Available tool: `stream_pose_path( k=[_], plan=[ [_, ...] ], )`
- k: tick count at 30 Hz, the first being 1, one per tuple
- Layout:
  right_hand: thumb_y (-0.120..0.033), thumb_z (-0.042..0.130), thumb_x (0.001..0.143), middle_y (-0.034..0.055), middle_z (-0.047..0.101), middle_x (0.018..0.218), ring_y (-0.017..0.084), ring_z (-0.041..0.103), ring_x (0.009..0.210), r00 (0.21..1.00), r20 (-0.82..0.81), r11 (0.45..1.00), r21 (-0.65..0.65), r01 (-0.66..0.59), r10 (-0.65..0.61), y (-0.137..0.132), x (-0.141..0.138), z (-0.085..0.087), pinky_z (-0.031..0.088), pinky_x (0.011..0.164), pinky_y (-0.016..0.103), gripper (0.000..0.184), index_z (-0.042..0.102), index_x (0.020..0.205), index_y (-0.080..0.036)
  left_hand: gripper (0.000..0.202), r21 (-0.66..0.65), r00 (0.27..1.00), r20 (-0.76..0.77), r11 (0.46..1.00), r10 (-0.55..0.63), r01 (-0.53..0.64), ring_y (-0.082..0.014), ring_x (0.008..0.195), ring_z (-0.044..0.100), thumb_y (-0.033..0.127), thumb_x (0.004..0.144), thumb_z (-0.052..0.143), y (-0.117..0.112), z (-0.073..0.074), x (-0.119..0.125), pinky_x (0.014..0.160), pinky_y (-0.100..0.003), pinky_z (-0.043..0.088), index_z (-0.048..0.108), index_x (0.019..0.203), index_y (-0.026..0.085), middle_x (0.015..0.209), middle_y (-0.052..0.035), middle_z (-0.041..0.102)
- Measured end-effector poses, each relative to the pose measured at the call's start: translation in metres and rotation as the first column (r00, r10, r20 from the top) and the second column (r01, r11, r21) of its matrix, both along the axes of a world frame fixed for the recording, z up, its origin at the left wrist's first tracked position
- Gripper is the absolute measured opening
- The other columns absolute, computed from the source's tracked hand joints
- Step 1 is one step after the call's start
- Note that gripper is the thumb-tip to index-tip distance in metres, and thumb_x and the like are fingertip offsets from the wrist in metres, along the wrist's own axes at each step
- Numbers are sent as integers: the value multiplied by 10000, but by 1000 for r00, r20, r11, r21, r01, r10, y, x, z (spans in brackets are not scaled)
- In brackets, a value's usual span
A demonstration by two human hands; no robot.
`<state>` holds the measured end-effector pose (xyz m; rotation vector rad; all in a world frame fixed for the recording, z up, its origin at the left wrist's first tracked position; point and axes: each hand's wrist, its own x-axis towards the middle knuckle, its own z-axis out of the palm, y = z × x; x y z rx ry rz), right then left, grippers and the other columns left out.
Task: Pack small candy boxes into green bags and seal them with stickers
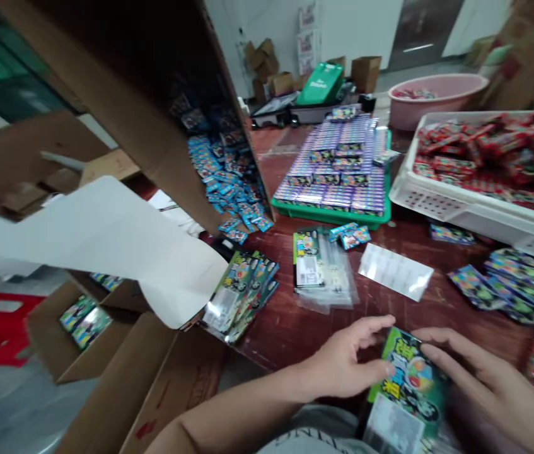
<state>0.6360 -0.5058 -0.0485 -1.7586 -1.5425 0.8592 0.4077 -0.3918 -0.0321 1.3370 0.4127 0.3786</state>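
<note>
A green and black printed packet (pixel 411 378) with a pale label, seemingly in a clear plastic sleeve, is held close to my body at the table's front edge. My left hand (pixel 349 359) grips its left edge, thumb on the near side and fingers curled at the top corner. Along the upper right edge lies my right hand (pixel 475 378), fingers bent against the packet; its lower part is blurred. Beyond my hands are a similar packet (pixel 308 265) on clear bags (pixel 340 284) and a white label strip (pixel 395 272). A fanned stack of matching packets (pixel 238 293) lies to the left.
A tilted cardboard box (pixel 153 120) spills small blue packets (pixel 229 183). Behind stand a green tray (pixel 333 215) of purple boxes and a white crate (pixel 465 205) of red packets. Purple-green packets (pixel 526 284) lie at right. Open cartons (pixel 153 384) stand low at left.
</note>
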Motion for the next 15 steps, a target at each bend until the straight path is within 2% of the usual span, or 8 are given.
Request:
stream_pose_path(
  k=[3, 6, 7, 9, 11, 12, 13, 15],
  plan=[
    [-554, 613, 895, 75, 744, 1143, 277, 713, 1028, 988, -128, 995, 35, 88, -83, 44, -11, 6, 607, 871, 340, 384, 696, 1130, -262, 866, 180, 988, -91, 978, 126, -108, -322, 1384, 499, 264, 826, 766, -5, 11, -38, 1116, -503, 451, 313, 1564, 277, 1561, -146, 434],
    [-554, 582, 909, 73, 747, 1070, 261, 702, 998, 971, -220, 984, 131, 119, -88, 106, -59, 33, 600, 846, 350, 352, 698, 1048, -252, 719, 478, 904, -194, 842, 380, -251, -292, 1391, 479, 232, 887, 683, 7, 35, -92, 1167, -509, 393, 374, 1533, 303, 1536, -108, 465],
    [-546, 551, 926, 73, 739, 1061, 251, 701, 963, 965, -260, 986, 144, 84, -44, 128, -83, 42, 606, 785, 346, 350, 681, 1057, -248, 614, 572, 846, -202, 761, 493, -307, -275, 1358, 509, 229, 919, 632, 15, 45, -113, 1160, -506, 400, 431, 1495, 303, 1481, -97, 525],
    [-502, 469, 963, 66, 722, 1056, 226, 700, 855, 951, -309, 993, 117, 29, 9, 173, -134, 58, 588, 616, 316, 328, 627, 1091, -245, 403, 769, 650, -150, 501, 745, -397, -273, 1276, 562, 271, 935, 609, 33, 66, -155, 1126, -513, 426, 587, 1337, 276, 1360, -93, 611],
    [-426, 442, 985, 42, 715, 1039, 206, 693, 835, 955, -295, 992, 127, 4, 34, 214, -184, 67, 571, 625, 304, 271, 603, 1117, -255, 339, 886, 399, -10, 194, 917, -422, -282, 1229, 581, 345, 922, 636, 47, 88, -194, 1084, -498, 456, 635, 1246, 247, 1313, -95, 631],
    [-376, 452, 983, 34, 714, 1016, 205, 689, 868, 960, -278, 991, 135, -1, 38, 232, -206, 69, 570, 693, 314, 222, 614, 1076, -255, 351, 902, 301, 43, 92, 953, -421, -277, 1190, 600, 379, 920, 637, 52, 99, -210, 1057, -480, 476, 634, 1244, 243, 1299, -92, 638],
    [-335, 482, 973, 32, 712, 993, 214, 680, 927, 966, -253, 990, 140, -12, 47, 247, -224, 70, 559, 787, 338, 177, 631, 1022, -254, 365, 905, 238, 63, 45, 969, -422, -267, 1146, 622, 409, 926, 626, 54, 108, -223, 1032, -462, 491, 628, 1254, 248, 1283, -83, 648],
    [-289, 538, 948, 61, 698, 961, 259, 658, 1007, 978, -200, 990, 140, -21, 50, 267, -250, 70, 518, 902, 413, 124, 649, 954, -234, 396, 908, 178, 57, 23, 982, -419, -258, 1087, 645, 461, 931, 604, 53, 119, -241, 1006, -445, 505, 617, 1273, 263, 1250, -68, 666]
  ],
)
